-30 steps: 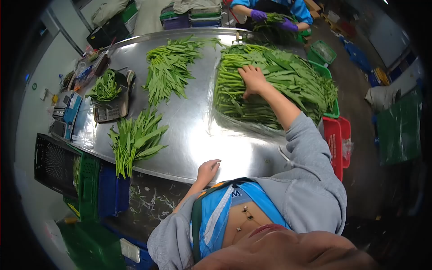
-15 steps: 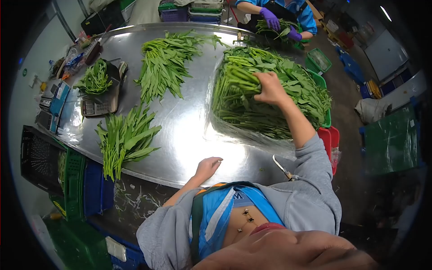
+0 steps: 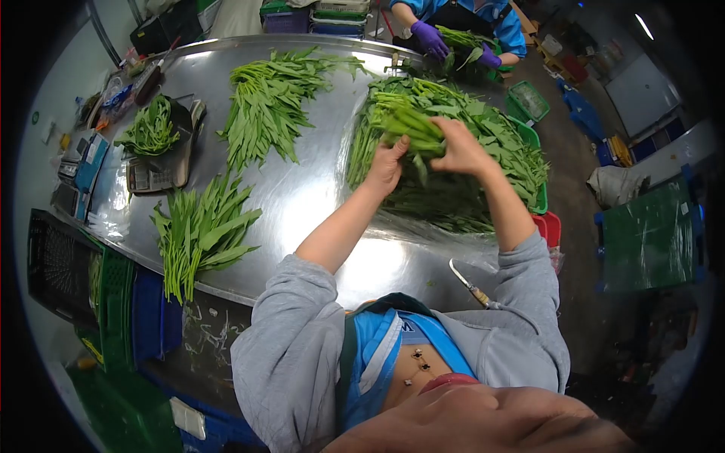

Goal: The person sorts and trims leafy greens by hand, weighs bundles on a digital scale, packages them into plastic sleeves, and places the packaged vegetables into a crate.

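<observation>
My right hand (image 3: 459,148) is closed around a bunch of water spinach (image 3: 411,124), holding it above the big pile of water spinach (image 3: 483,124). My left hand (image 3: 387,164) has its thumb against the near side of the same bunch, its fingers partly hidden behind the stems. The bunch is slightly blurred. Beneath it, the pile lies on clear plastic film (image 3: 408,226) with a green crate edge (image 3: 541,198) at its right. A curved knife with a light handle (image 3: 472,287) rests on the metal table near my right forearm.
Two spread heaps of water spinach lie on the metal table (image 3: 302,192), one farther back (image 3: 264,106) and one at the front left edge (image 3: 200,234). A scale (image 3: 157,175) carries more greens. Across the table, a person in purple gloves (image 3: 430,39) handles greens. Crates (image 3: 117,302) stand at left.
My left hand has come up from the table's front edge to the bunch. My right hand has lifted the bunch slightly off the pile and turned it. The co-worker's gloved hands shifted a little.
</observation>
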`<control>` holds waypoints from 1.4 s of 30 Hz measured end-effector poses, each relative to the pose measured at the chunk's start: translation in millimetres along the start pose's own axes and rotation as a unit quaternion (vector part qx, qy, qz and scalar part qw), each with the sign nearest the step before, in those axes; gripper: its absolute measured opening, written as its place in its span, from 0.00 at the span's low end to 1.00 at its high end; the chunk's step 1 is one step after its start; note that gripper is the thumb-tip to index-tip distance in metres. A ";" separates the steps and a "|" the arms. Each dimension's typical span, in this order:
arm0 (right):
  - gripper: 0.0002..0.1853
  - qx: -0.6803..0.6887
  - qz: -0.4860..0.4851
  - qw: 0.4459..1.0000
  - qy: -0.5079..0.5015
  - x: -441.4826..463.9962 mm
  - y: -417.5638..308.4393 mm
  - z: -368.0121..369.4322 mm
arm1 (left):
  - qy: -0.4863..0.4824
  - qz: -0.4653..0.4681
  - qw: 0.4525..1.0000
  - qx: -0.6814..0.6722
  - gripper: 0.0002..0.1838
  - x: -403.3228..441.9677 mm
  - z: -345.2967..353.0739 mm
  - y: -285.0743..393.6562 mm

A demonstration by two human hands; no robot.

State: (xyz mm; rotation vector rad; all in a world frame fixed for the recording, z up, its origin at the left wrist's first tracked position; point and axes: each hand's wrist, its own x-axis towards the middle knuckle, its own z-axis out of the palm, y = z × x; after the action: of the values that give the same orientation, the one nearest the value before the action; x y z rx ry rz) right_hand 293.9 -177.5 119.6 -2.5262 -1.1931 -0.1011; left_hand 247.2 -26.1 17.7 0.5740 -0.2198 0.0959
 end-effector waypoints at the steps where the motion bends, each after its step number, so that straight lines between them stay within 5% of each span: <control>1: 0.43 -0.013 -0.018 1.000 0.014 -2.6 -6.5 8.5 | -0.005 0.002 1.000 0.000 0.30 -0.2 8.9 1.1; 5: 0.40 -0.030 0.001 0.996 0.079 -1.5 -10.7 12.1 | -0.021 0.052 0.989 0.136 0.33 -1.4 20.1 -7.6; 7: 0.34 0.045 0.043 0.994 0.085 -1.6 -7.6 -3.5 | -0.117 0.091 0.925 0.350 0.42 18.7 -8.6 -9.9; 8: 0.30 0.098 0.046 0.989 0.099 -1.5 -7.5 -12.6 | -0.110 0.229 0.751 0.609 0.45 32.0 -8.5 3.4; 11: 0.31 0.103 0.043 0.993 0.049 0.8 -6.3 -25.8 | -0.173 0.247 0.504 0.810 0.42 48.8 -10.9 10.4; 12: 0.31 0.102 0.046 0.993 0.049 0.2 -3.2 -22.5 | -0.175 0.247 0.505 0.808 0.42 54.3 -13.5 9.5; 14: 0.32 0.037 -0.016 0.997 0.073 -0.6 1.6 -15.7 | -0.165 0.044 0.524 0.834 0.31 60.8 -6.6 13.8; 15: 0.32 0.035 -0.016 0.997 0.073 -4.3 4.4 -20.2 | -0.165 0.046 0.525 0.833 0.31 62.6 -16.4 3.0; 17: 0.35 0.125 0.024 0.987 0.102 -16.6 6.0 -39.6 | -0.061 0.201 0.444 0.871 0.27 64.1 -41.7 -22.8; 20: 0.33 0.219 0.103 0.958 0.152 -39.9 20.6 -76.4 | -0.069 0.143 0.453 0.877 0.26 67.6 -43.1 -25.6; 25: 0.24 0.211 0.092 0.917 0.327 -88.5 36.0 -124.1 | -0.064 0.162 0.463 0.869 0.27 75.5 -56.5 -32.4; 31: 0.29 0.337 0.035 0.803 0.491 -197.5 14.9 -213.0 | -0.068 0.146 0.479 0.863 0.27 72.0 -50.6 -28.3; 33: 0.30 0.272 -0.003 0.815 0.513 -204.5 -32.6 -212.3 | -0.049 0.204 0.526 0.824 0.29 63.5 -38.5 -24.1; 35: 0.26 0.176 -0.008 0.869 0.463 -212.0 -59.2 -197.7 | -0.079 0.263 0.655 0.704 0.36 19.9 9.3 -4.4; 36: 0.22 0.389 0.050 0.807 0.442 -221.2 -61.7 -183.6 | -0.098 0.273 0.726 0.624 0.39 -9.8 35.4 2.2; 37: 0.20 0.418 0.173 0.778 0.437 -216.9 -86.4 -161.7 | -0.151 0.235 0.806 0.522 0.47 -38.1 57.9 6.4; 38: 0.22 0.294 0.180 0.833 0.433 -200.4 -114.6 -128.6 | -0.206 0.209 0.853 0.433 0.56 -62.9 75.1 6.6; 39: 0.28 0.090 0.079 0.947 0.299 -201.2 -104.7 -105.6 | -0.255 0.209 0.853 0.406 0.62 -83.8 85.7 5.6; 41: 0.35 0.020 0.037 0.976 0.216 -178.7 -126.0 -49.6 | -0.292 0.066 0.875 0.379 0.65 -122.0 89.9 12.0; 42: 0.34 0.009 -0.059 0.964 0.260 -164.0 -138.2 -23.1 | -0.325 0.109 0.848 0.404 0.64 -127.4 88.1 14.7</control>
State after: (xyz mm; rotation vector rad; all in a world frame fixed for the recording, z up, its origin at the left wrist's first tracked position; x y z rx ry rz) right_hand 85.1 -224.9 145.3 -2.2030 -1.1088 -0.7280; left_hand 105.3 -65.8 67.8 1.4240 -0.9370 0.2182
